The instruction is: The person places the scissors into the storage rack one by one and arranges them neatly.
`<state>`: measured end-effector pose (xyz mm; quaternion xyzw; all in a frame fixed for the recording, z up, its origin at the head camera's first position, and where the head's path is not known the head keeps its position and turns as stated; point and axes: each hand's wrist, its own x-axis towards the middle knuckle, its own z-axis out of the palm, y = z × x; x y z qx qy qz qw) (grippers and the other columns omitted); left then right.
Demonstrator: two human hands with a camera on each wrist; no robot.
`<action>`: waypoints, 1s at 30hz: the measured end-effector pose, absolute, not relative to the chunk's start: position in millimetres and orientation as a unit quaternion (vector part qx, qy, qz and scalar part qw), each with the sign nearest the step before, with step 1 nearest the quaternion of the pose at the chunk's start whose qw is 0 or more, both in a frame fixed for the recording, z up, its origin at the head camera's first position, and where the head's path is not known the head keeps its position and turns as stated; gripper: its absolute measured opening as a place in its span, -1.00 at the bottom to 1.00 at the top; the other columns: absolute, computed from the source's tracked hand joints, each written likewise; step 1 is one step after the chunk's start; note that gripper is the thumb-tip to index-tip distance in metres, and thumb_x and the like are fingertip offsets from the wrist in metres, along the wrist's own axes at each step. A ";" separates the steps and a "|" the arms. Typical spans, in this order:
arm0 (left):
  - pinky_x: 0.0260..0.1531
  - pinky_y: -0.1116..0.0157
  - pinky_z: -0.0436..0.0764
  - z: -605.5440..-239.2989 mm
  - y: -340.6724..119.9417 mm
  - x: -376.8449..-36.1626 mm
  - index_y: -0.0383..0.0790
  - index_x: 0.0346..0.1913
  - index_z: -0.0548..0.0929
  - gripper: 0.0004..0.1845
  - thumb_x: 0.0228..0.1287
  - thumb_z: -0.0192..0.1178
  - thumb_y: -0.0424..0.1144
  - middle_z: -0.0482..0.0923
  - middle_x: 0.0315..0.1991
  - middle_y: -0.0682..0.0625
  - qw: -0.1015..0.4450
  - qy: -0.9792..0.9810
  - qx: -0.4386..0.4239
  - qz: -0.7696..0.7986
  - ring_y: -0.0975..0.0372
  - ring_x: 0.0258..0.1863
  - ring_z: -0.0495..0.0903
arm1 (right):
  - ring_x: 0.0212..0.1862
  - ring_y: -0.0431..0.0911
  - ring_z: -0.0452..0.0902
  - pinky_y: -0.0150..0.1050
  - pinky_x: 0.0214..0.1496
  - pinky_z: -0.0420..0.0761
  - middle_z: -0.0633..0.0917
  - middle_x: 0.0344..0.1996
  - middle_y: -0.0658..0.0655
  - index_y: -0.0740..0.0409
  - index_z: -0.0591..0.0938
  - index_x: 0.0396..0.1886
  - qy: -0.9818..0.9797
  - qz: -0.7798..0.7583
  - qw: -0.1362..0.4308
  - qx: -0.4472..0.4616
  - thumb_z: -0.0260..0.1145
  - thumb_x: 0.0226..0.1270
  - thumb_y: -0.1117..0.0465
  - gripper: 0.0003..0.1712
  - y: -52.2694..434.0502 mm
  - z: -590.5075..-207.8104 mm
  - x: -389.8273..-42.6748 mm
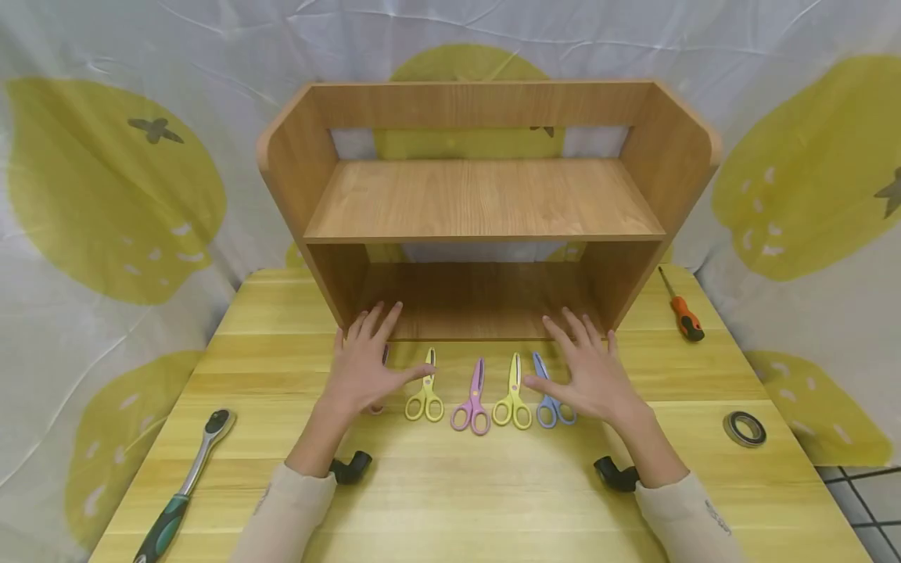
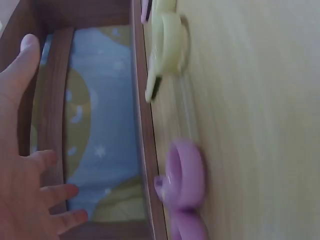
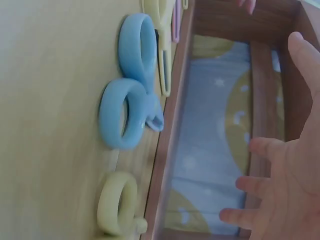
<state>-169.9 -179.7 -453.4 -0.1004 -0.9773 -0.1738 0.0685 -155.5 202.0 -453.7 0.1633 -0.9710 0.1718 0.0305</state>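
Both hands hover over the table with fingers spread, holding nothing. My left hand (image 1: 361, 369) is at the left of a scissors row, fingertips overlapping the wooden shelf's lower front edge in the head view. It partly hides pink scissors (image 2: 192, 175). Rightward lie yellow scissors (image 1: 426, 383), pink scissors (image 1: 475, 395), yellow scissors (image 1: 513, 385) and blue scissors (image 1: 540, 364), blades toward the shelf. My right hand (image 1: 594, 377) is over the row's right end, its thumb near the blue handles. Another yellow pair (image 3: 107, 205) shows in the right wrist view, hidden from above.
A two-tier wooden shelf (image 1: 486, 199) stands at the table's back. A ratchet wrench (image 1: 193, 469) lies left; an orange screwdriver (image 1: 680, 309) and a ring bearing (image 1: 730, 428) lie right. Black elbow-shaped pieces (image 1: 357, 466) are beside both wrists. Lemon-print cloth (image 1: 127, 31) hangs behind.
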 end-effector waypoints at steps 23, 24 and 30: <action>0.20 -0.07 0.61 -467.7 -229.4 -181.1 -0.35 0.32 0.44 -0.25 0.18 0.54 -0.10 0.48 0.21 -0.24 0.267 -0.847 0.012 -0.461 -0.06 0.19 0.52 | 0.48 0.33 0.28 0.48 0.31 0.33 0.33 0.53 0.23 -0.01 0.28 0.58 -0.944 0.312 0.038 0.103 0.41 0.35 -0.23 -0.06 260.6 -471.7 -102.3; 0.19 -0.06 0.62 -468.5 -230.6 -182.6 -0.35 0.32 0.44 -0.28 0.20 0.52 -0.13 0.47 0.20 -0.23 0.268 -0.840 0.022 -0.472 -0.06 0.20 0.53 | 0.48 0.33 0.29 0.47 0.32 0.33 0.35 0.51 0.24 0.02 0.30 0.57 -0.942 0.319 0.034 0.099 0.42 0.34 -0.23 -0.07 262.5 -472.9 -101.3; 0.21 -0.07 0.62 -473.3 -240.4 -190.6 -0.32 0.29 0.45 -0.43 0.32 0.43 -0.23 0.49 0.20 -0.16 0.259 -0.805 0.064 -0.529 -0.03 0.19 0.56 | 0.31 0.31 0.49 0.37 0.22 0.49 0.50 0.40 0.26 0.11 0.39 0.49 -0.933 0.346 0.027 0.093 0.46 0.33 -0.18 -0.13 274.5 -483.7 -97.2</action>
